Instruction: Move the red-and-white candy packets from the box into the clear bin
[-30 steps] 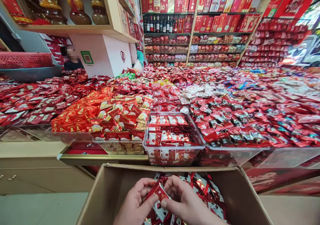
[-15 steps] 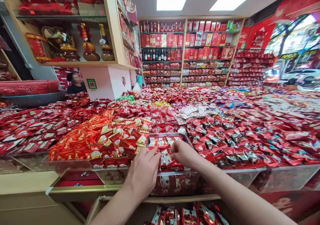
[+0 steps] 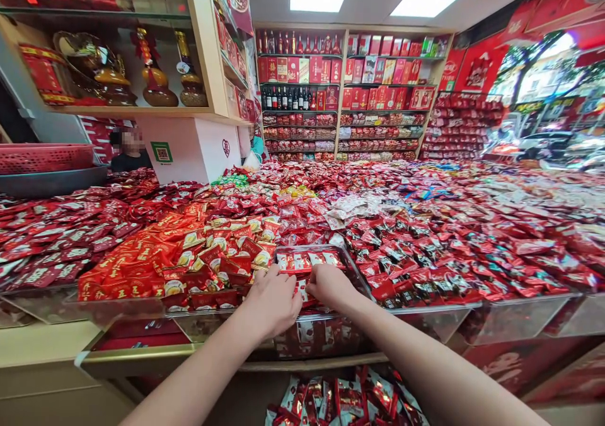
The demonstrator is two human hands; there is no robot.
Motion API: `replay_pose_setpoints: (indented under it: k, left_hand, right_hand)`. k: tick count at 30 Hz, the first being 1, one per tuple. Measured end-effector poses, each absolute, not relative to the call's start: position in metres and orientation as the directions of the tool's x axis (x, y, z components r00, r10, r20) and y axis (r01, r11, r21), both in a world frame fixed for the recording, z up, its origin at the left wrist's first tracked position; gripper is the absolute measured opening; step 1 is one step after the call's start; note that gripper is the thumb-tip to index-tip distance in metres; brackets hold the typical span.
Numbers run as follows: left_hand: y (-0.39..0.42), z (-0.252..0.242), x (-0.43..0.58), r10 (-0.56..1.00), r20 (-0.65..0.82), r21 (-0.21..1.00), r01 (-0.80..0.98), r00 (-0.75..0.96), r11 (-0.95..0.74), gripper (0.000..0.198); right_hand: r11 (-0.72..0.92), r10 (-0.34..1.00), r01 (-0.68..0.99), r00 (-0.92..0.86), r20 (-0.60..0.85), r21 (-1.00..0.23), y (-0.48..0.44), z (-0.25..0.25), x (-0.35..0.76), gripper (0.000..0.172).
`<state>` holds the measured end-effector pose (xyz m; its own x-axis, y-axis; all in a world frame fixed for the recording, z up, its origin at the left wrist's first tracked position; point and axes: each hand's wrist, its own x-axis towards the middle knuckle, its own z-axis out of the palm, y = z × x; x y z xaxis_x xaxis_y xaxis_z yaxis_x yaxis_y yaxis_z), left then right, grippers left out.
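Observation:
Both hands are at a clear plastic bin (image 3: pixel 357 268) filled with small red and white candy packets (image 3: pixel 302 262). My left hand (image 3: pixel 274 300) is over the bin's near left corner, fingers bent together and thumb low. My right hand (image 3: pixel 333 286) is closed in a pinch inside the bin, close to the left fingertips. A red and white candy packet shows between the two hands, at the fingers of both; the hands cover much of it. Some packets stand in a neat row at the bin's far side.
Orange packets (image 3: pixel 137 249) and gold-and-red packets (image 3: pixel 220 259) lie left of the bin, dark red ones (image 3: pixel 416 256) right. Below, an open box holds more packets (image 3: pixel 350 397). Stacked baskets (image 3: pixel 47 161) and a person (image 3: pixel 130 152) are at left; bottle shelves (image 3: pixel 302 73) stand behind.
My view has shifted slightly, and both arms reach further in. The hands have drawn closer together, with the left fingers more bent over the bin.

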<state>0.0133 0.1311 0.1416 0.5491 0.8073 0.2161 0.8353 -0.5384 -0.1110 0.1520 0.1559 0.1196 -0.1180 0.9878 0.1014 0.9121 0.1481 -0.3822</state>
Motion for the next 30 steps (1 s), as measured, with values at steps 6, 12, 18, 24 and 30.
replay_pose_setpoints:
  k: [6, 12, 18, 24, 30]
  left_hand:
    - [0.140, 0.142, 0.017, 0.814, 0.168, -0.139, 0.830, 0.557, -0.540, 0.027]
    - [0.142, 0.143, 0.017, 0.825, 0.102, -0.141, 0.829, 0.556, -0.542, 0.024]
    - [0.149, 0.154, 0.016, 0.825, 0.048, -0.138, 0.822, 0.562, -0.552, 0.019]
    - [0.095, 0.172, -0.009, 0.755, 0.206, 0.181, 0.734, 0.622, -0.654, 0.023]
    - [0.030, 0.084, -0.022, 0.836, -0.145, 0.831, 0.523, 0.529, -0.187, 0.015]
  right_hand:
    - [0.110, 0.993, 0.947, -0.092, 0.073, -0.303, 0.155, 0.120, 0.155, 0.023]
    - [0.124, 0.992, 0.950, -0.113, 0.054, -0.287, 0.156, 0.118, 0.158, 0.024]
    - [0.162, 0.986, 0.942, -0.141, 0.091, -0.293, 0.154, 0.127, 0.163, 0.022]
    - [0.498, 0.866, 0.714, -0.431, 0.252, -0.492, 0.084, 0.143, 0.182, 0.017]
    - [0.341, 0.875, 0.754, -0.473, -0.102, -0.562, 0.026, 0.006, 0.184, 0.019]
